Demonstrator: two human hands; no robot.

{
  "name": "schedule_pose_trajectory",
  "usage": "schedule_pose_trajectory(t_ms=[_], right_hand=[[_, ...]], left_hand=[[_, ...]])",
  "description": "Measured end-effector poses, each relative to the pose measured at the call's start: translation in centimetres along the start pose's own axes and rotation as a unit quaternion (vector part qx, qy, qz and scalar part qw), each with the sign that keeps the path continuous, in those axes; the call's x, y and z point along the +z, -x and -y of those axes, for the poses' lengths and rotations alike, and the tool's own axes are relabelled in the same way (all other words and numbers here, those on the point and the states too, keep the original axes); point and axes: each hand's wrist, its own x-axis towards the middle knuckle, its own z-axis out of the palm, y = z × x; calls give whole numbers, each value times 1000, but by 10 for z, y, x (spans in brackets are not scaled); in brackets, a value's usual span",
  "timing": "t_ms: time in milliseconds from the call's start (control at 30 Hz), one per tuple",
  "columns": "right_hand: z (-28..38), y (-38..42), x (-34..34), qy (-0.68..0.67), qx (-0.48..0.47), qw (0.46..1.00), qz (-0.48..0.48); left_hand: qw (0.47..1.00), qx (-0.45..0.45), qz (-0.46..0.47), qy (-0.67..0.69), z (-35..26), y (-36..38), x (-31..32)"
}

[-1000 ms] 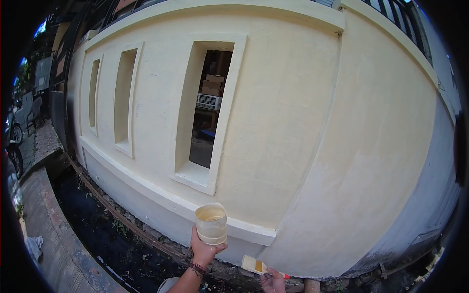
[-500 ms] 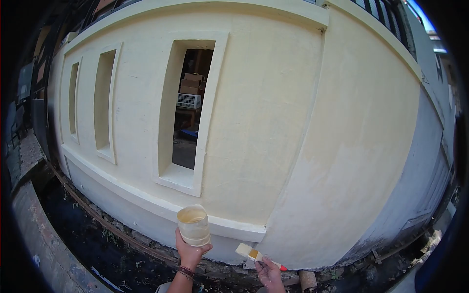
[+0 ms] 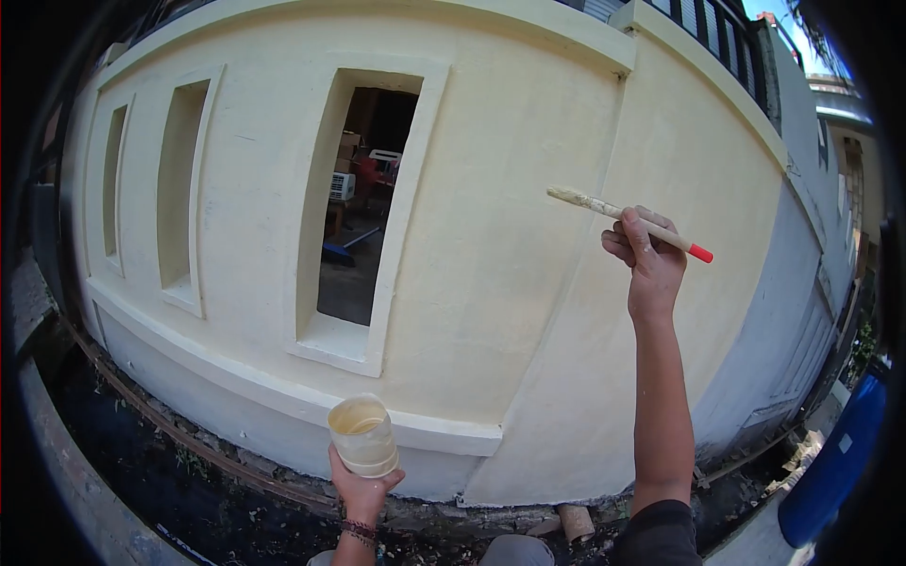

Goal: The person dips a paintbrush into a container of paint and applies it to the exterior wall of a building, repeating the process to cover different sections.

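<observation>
My left hand [image 3: 360, 489] grips a whitish plastic tub [image 3: 364, 443] from below and behind, low in front of the wall. Cream paint coats the tub's inner sides. Raised at the right, my right hand [image 3: 651, 253] is closed around the handle of a paintbrush [image 3: 593, 204]. The brush appears edge-on, its paint-smeared head pointing left and its red handle end to the right. Behind it, the brush head overlaps the cream wall [image 3: 510, 264] in this view. Patches of paler and yellower cream show on the wall's right section.
A tall window opening [image 3: 363, 208] and narrower slots pierce the wall on the left. A ledge [image 3: 444, 434] juts out along the lower wall. Beneath runs a dark ditch [image 3: 245, 500] with a pipe stub [image 3: 576, 522]. A blue barrel [image 3: 835, 462] stands at far right.
My right hand has lifted the paintbrush from low beside the tub to high in front of the wall. The left hand with the tub stays low. The view has shifted slightly.
</observation>
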Motion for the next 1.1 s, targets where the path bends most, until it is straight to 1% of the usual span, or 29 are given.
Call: schedule_pose_trajectory(t_ms=[167, 267, 367, 400, 467, 667, 767, 833, 900, 933, 1000, 1067, 1100], right_hand=[[12, -71, 71, 13, -56, 998, 20], [12, -106, 111, 13, -80, 995, 50], [12, -139, 151, -8, -105, 993, 62], [11, -151, 162, -6, -105, 992, 65], [9, -173, 185, -55, -113, 990, 57], [-7, -204, 239, -28, -109, 992, 58], [-12, -213, 249, -10, -102, 993, 55], [-16, -218, 247, 0, -97, 994, 51], [-18, -223, 241, 26, -100, 994, 19], [-19, -225, 234, 28, -102, 994, 18], [-21, -227, 215, 43, -87, 995, -22], [-23, -230, 190, 37, -99, 994, -28], [-22, -232, 176, 55, -94, 993, -53]], left_hand=[[1000, 1, -15, 6, -2, 0, -2], [1000, -2, -12, -5, 1, 0, -2], [1000, 14, 0, -11, 1, 0, -1], [1000, 15, 10, -14, -1, 1, -1], [1000, 16, 19, -13, -1, 1, -1], [999, 7, 21, -38, 1, -6, -11], [1000, 11, 20, -17, 7, -9, -16], [998, 32, 14, -47, 13, -12, -22], [999, 24, 12, -45, 17, -14, -27], [999, 15, 11, -45, 19, -14, -28], [999, 11, 8, -36, 19, -15, -31], [1000, 5, 6, -29, 18, -15, -32], [999, 4, 1, -48, 19, -14, -32]])
